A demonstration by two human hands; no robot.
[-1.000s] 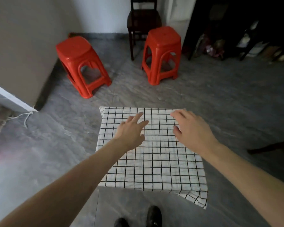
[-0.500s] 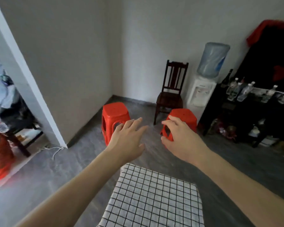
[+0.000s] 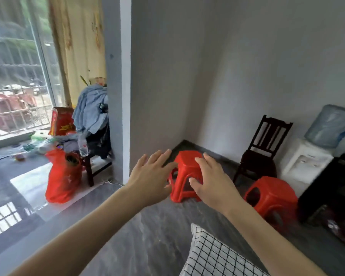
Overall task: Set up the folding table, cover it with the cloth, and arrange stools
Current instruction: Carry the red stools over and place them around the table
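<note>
Neither hand is making a grip — the left hand (image 3: 150,177) and right hand (image 3: 212,181) are reaching forward with fingers spread, holding nothing, in front of the far red stool (image 3: 184,177). A second stool (image 3: 271,198) is standing to its right. The checked cloth (image 3: 213,257) is covering the tabletop at near right.

2 red stools (image 3: 184,177) (image 3: 271,198) upright on floor; checked cloth (image 3: 213,257) covers table.
</note>
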